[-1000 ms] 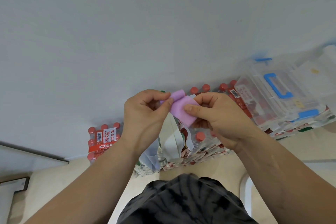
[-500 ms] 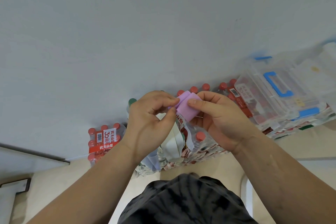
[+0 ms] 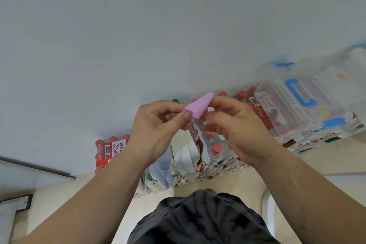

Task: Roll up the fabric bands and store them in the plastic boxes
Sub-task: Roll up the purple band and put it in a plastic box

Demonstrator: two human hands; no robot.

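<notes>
While both my hands meet at chest height, I pinch a purple fabric band point(image 3: 198, 107) rolled into a cone. My left hand point(image 3: 156, 128) grips its wide, open end between thumb and forefinger; my right hand point(image 3: 233, 127) closes its fingertips on the narrow end. The roll's long axis runs from 8 o'clock to 2 o'clock, tip pointing toward 2. At 3 o'clock, well apart, clear plastic boxes point(image 3: 297, 109) with blue handles rest on packs of red-capped bottles point(image 3: 111, 150).
</notes>
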